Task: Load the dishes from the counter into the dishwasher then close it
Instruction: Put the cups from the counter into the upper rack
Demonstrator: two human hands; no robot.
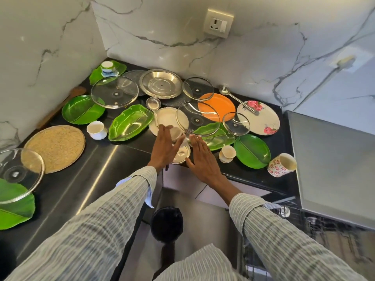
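Head camera view, looking down on a black kitchen counter (113, 159) set in a corner of white marble-patterned wall. Both hands reach forward over the counter's front edge. The left hand (165, 148) and the right hand (202, 157) have fingers straight and slightly spread, palms facing each other, on either side of a small steel lid (181, 156) and a clear glass object between them that is too blurred to name. Whether either hand touches it cannot be told; neither hand is curled round anything. Both sleeves are pale with grey stripes.

Dishes crowd the counter beyond the hands. A glass lid (197, 118) lies tilted over a cream plate (166, 120) and an orange plate (220, 105). A steel ladle (153, 104) rests on the cream plate's left edge. Behind sit a steel plate (161, 83) and two more glass lids (114, 91) (198, 88). Green leaf-shaped dishes (129, 122) lie scattered about. To the right are a floral plate (263, 118) with a spoon (237, 99) on it, a small glass lid (236, 124), a round green plate (252, 151), and a floral mug (282, 164) on its side. A white cup (97, 129) and a woven mat (54, 148) lie left.

At lower right, the open dishwasher's wire rack (324, 230) shows beneath a grey panel.
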